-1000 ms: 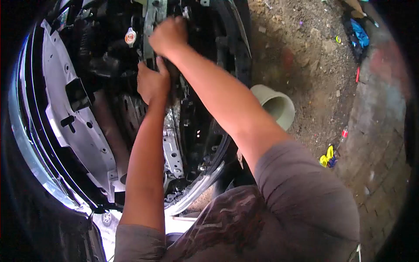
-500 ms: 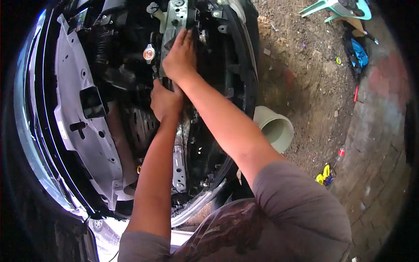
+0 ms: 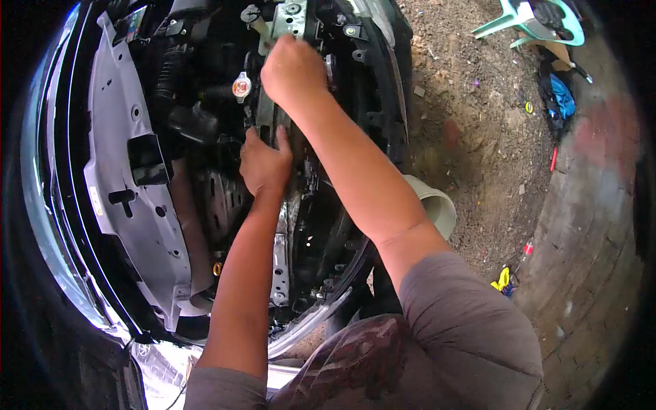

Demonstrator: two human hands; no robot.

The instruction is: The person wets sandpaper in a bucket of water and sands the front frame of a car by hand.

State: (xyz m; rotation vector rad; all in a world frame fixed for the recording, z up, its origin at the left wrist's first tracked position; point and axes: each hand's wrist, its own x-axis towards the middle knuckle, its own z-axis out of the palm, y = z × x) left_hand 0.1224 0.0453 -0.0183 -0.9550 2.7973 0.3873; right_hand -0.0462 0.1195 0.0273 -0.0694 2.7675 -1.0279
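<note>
- Two bare hands work at the upper middle of the frame, over a long, silver-grey metal bar with punched holes [image 3: 290, 19], which crosses the dark engine bay of a vehicle.
- Left hand [image 3: 265, 166]: lower of the two, thumb and fingers moderately parted at the bar's edges. Firmness of contact cannot be told.
- Right hand [image 3: 294, 72]: just above it in the frame, fingers curled narrow over the bar. Cannot tell whether a small item sits inside the curl.
- Nearest neighbours: round metal radiator cap with an orange-and-white label [image 3: 242, 87], just left of the right hand; pale plastic filler neck [image 3: 262, 34], beside the bar's upper stretch; black ribbed hose [image 3: 167, 75], farther left.
- Left side of the frame: long grey perforated panel [image 3: 113, 167], apart from both hands. Right of centre: pale round bucket [image 3: 444, 208] on the dirt, partly behind the forearm.
- Handling, judged: bar looks stiff and fairly thin-walled, unlikely to flex in the fingers. Its weight cannot be read while it lies in the bay; any grime would make it slippery.
- Grip, judged: best taken across both long edges, thumb opposite fingers, with care at the hole rims, possibly sharp. The plastic neck seems the more fragile part nearby.
</note>
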